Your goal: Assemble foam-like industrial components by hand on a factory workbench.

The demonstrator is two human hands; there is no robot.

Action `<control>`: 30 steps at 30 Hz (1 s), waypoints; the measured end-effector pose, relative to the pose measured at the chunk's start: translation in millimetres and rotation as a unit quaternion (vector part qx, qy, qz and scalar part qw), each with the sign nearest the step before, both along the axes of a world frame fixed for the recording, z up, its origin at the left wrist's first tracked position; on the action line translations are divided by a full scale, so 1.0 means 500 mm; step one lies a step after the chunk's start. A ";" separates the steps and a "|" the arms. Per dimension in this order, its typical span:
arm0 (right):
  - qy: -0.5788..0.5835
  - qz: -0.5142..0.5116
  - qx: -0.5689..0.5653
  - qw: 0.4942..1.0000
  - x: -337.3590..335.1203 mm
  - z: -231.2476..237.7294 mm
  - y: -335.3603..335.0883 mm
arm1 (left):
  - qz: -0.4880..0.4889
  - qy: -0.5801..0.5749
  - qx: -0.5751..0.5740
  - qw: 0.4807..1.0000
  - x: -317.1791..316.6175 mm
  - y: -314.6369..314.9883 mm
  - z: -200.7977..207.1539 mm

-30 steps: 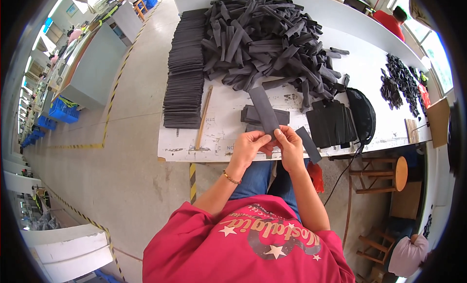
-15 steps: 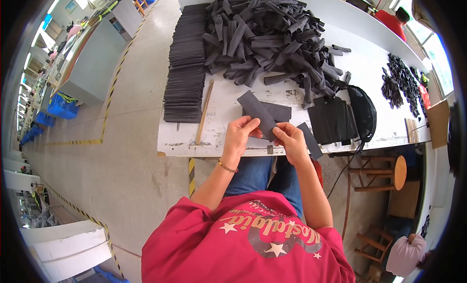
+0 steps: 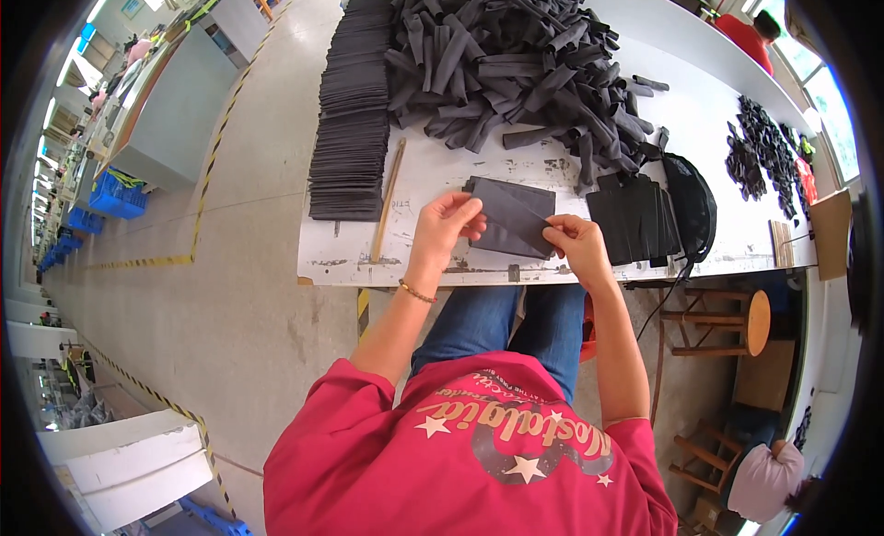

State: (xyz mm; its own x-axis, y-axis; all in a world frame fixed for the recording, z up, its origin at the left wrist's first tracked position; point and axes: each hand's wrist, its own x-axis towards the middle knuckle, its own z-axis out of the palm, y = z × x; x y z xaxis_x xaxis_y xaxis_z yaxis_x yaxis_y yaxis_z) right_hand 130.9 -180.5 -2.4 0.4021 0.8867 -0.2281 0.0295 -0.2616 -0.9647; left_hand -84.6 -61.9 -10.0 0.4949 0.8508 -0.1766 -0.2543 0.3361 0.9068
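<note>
A flat dark grey fabric piece (image 3: 512,210) stretches slantwise between my two hands, above a small pile of dark pieces (image 3: 502,243) on the white table. My left hand (image 3: 446,227) is closed at its upper left end, thumb against curled fingers. At the lower right end, my right hand (image 3: 580,246) pinches the piece between thumb and fingertips. Where the held piece stops and the pile starts is hard to tell. Left of my hands a thin wooden stick (image 3: 389,200) lies beside a long row of stacked dark pieces (image 3: 350,122).
A large heap of rolled dark pieces (image 3: 516,66) covers the table's far part. To the right are flat dark pieces (image 3: 629,220) and a black bag (image 3: 689,209). Wooden stools (image 3: 757,322) stand at right; another person (image 3: 767,481) is at lower right.
My hands have moved apart, and the strip between them now lies lower over the pile. A second dark strip by my right hand no longer shows at the table edge. The view has shifted slightly.
</note>
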 end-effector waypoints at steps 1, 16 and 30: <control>-0.050 0.016 -0.012 0.999 0.007 -0.009 -0.004 | 0.005 0.029 0.008 1.000 0.000 -0.006 -0.013; -0.368 -0.066 0.003 0.927 0.043 -0.075 -0.021 | 0.213 0.271 0.287 0.894 0.025 -0.007 -0.110; -0.640 0.145 -0.151 0.739 0.043 -0.114 -0.124 | 0.110 0.362 0.282 0.881 0.214 0.362 -0.180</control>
